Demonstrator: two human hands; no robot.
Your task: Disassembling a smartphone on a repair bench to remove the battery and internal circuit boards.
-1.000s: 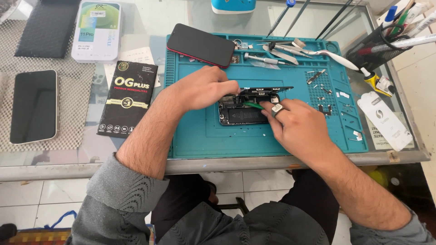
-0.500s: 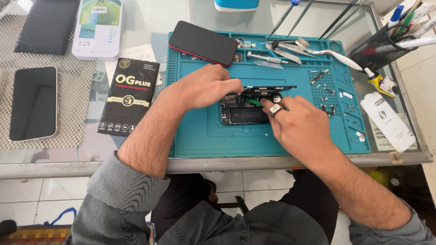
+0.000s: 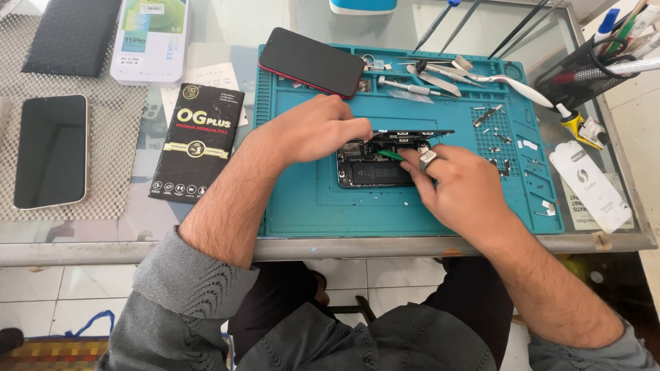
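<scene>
An opened phone body (image 3: pixel 371 168) lies in the middle of the teal work mat (image 3: pixel 309 199), its insides showing. My left hand (image 3: pixel 313 127) rests on its upper left corner, fingers curled and pressing it down. My right hand (image 3: pixel 457 189) comes in from the right with a ring on one finger and pinches a thin green tool (image 3: pixel 390 155) whose tip touches the phone's upper inside. A detached red-edged phone screen (image 3: pixel 313 62) lies at the mat's top left.
Tweezers and small tools (image 3: pixel 440 75) lie along the mat's top; tiny screws and parts (image 3: pixel 495 130) sit at its right. A black flat box (image 3: pixel 198 141), a phone (image 3: pixel 51 151), a white box (image 3: pixel 151 38) and a tool holder (image 3: pixel 591 65) stand around.
My right hand has shifted slightly left over the phone, and the green tool tip now sits in the phone's upper part. My left hand stays put.
</scene>
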